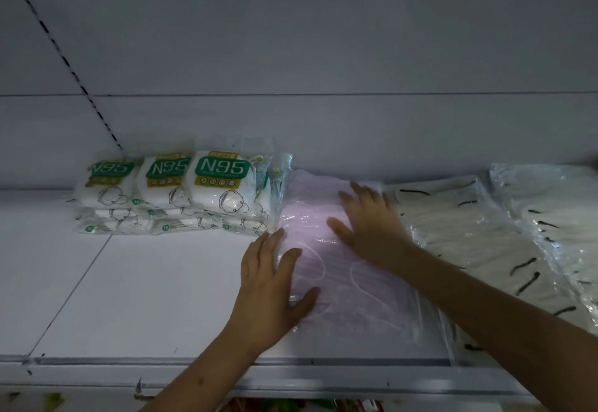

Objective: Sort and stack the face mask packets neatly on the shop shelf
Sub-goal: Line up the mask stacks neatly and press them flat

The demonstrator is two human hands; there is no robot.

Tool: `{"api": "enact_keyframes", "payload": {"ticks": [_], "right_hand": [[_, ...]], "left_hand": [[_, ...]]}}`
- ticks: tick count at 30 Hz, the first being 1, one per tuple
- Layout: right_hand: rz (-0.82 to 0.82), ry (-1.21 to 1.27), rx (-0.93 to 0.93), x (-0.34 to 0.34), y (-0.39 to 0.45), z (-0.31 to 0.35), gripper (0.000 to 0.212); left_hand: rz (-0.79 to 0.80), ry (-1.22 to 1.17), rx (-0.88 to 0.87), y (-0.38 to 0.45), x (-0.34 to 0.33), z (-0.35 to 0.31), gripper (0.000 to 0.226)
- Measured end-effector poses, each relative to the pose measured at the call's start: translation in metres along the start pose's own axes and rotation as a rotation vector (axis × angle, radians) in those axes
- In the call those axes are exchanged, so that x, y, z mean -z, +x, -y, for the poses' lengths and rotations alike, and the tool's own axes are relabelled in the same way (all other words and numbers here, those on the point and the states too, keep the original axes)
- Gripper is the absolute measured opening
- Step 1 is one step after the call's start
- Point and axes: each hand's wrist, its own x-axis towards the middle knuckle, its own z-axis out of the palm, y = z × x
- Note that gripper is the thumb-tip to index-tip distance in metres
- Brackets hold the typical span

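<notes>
Your pink mask packet [349, 269] lies flat on the white shelf [145, 282], its clear wrap holding pink masks with white ear loops. It sits between the stacked N95 packets [181, 191] and the white mask packets [475, 236]. Your left hand [271, 285] presses its left edge, fingers straight. Your right hand [369, 223] lies spread on top, blurred. The rightmost packet [563, 217] is cut off.

Head view, close above shelf [145, 285]
</notes>
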Motion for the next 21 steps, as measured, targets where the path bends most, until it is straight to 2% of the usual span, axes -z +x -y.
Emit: {"api": "enact_keyframes", "payload": {"ticks": [3, 6, 12, 16, 18, 21], "right_hand": [[0.119, 0.001, -0.074, -0.004, 0.033, -0.010, 0.077], [0.233, 0.032, -0.103, -0.016, 0.032, -0.007, 0.072], [0.125, 0.062, -0.021, -0.004, 0.034, 0.003, 0.074], [0.254, 0.063, 0.103, -0.018, 0.034, 0.015, 0.068], [0.236, 0.050, 0.113, -0.021, 0.035, 0.008, 0.066], [0.215, 0.027, 0.115, -0.019, 0.037, 0.000, 0.064]], "left_hand": [[0.045, 0.025, -0.102, 0.011, 0.002, -0.001, 0.072], [0.121, 0.047, -0.129, 0.012, -0.002, -0.002, 0.076], [0.169, 0.028, -0.071, 0.006, -0.013, -0.006, 0.077], [0.121, 0.003, -0.049, 0.012, -0.017, -0.010, 0.076], [0.073, -0.075, -0.019, 0.011, -0.016, -0.009, 0.075], [0.060, -0.206, 0.114, 0.003, -0.013, -0.009, 0.079]]}}
